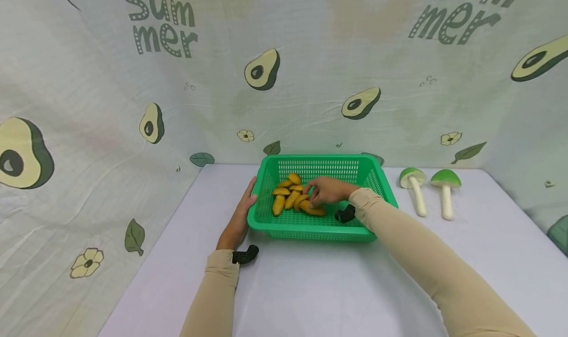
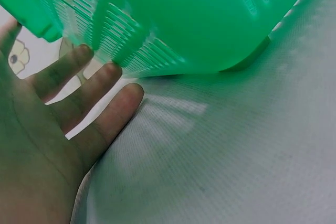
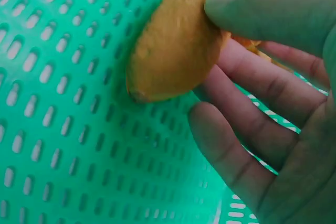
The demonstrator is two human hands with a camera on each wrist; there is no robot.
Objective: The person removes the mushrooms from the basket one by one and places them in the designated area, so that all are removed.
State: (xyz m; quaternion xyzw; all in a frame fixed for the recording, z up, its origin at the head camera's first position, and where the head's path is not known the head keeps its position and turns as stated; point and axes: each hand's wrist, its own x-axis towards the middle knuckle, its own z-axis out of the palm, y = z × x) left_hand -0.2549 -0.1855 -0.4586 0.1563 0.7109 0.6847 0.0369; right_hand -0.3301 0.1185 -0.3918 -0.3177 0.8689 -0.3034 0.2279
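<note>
Inside a green plastic basket (image 1: 310,232), my right hand (image 1: 329,190) pinches a yellow-brown mushroom (image 3: 176,43) by thumb and fingers. Its rounded end lies low over the slotted basket floor. Several more mushrooms (image 1: 279,203) of that colour lie together in the basket's left half, beside the held one. My left hand (image 1: 239,217) is at the basket's left side, with the thumb near the rim. In the left wrist view its straight, spread fingers (image 2: 107,98) are against or close to the slotted outer wall; firm contact cannot be made out.
Two mushrooms with green caps and white stems, a left one (image 1: 416,191) and a right one (image 1: 446,194), lie on the white tabletop (image 1: 301,287) right of the basket. A printed cloth (image 1: 310,46) hangs behind the table. Each wrist wears a black device (image 1: 245,254).
</note>
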